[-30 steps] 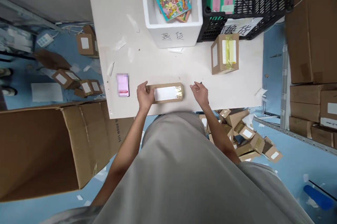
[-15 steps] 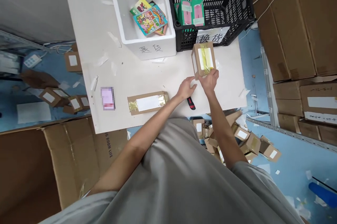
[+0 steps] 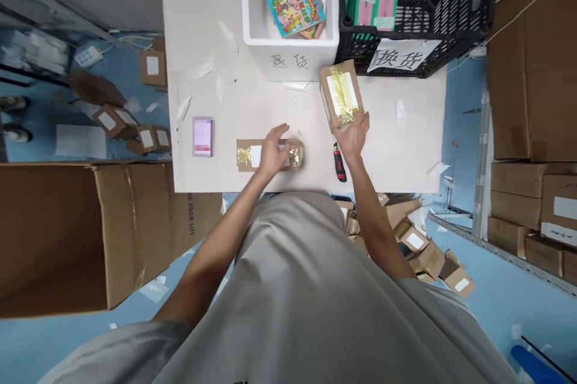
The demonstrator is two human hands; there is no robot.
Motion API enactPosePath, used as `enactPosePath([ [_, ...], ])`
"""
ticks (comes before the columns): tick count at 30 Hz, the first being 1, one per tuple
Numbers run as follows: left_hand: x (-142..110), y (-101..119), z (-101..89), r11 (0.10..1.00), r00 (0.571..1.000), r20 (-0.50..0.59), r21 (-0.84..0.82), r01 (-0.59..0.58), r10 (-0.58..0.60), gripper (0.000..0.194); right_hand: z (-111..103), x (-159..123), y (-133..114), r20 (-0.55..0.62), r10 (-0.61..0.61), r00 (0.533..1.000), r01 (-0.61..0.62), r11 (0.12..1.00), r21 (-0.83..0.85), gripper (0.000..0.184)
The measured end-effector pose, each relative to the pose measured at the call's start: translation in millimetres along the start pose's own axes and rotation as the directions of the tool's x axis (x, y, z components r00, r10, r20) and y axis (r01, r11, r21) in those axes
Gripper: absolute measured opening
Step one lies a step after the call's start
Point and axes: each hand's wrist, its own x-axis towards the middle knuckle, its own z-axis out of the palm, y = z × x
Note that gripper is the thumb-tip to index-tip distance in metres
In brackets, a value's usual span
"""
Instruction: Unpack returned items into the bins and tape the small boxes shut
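While the right hand (image 3: 353,136) has its grip pinched on the near end of the taped box (image 3: 344,92), the left hand (image 3: 274,152) isn't holding anything, fingers spread loosely above the long box (image 3: 244,155); can't tell if it's touching. The taped box is on the far side of the right grip, long axis running near to far with a bit of a left lean, so the right hand's clearly the closer one. Long box runs left-right, at the near side of the surface (image 3: 396,161). The cutter (image 3: 339,164) lies just left of the right wrist. Farther out: white bin (image 3: 288,62) left, black crate (image 3: 451,54) right.
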Motion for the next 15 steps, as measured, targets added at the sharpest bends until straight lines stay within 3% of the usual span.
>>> enactPosePath([
  [3,-24,-38,-39.0,0.997,0.986,-0.155,0.025,0.068,-0.063,0.047,9,-27,16,0.044,0.062,0.997,-0.062,0.998,-0.016,0.108],
  [6,-51,-75,-66.7,0.973,0.942,-0.250,-0.002,0.231,-0.224,0.052,17,-66,35,0.199,0.219,0.955,-0.209,0.975,-0.070,0.097],
  [10,-79,-104,-80.2,0.921,0.901,-0.196,-0.125,0.368,-0.386,0.057,23,-105,47,0.358,0.270,0.894,-0.217,0.959,-0.182,0.054],
  [13,-88,-109,-83.4,0.915,0.915,-0.128,-0.186,0.357,-0.383,0.059,23,-114,42,0.396,0.218,0.892,-0.181,0.975,-0.129,0.044],
  [15,-90,-108,-86.9,0.924,0.930,-0.106,-0.197,0.326,-0.351,0.059,19,-117,34,0.397,0.174,0.901,-0.196,0.981,0.015,0.043],
])
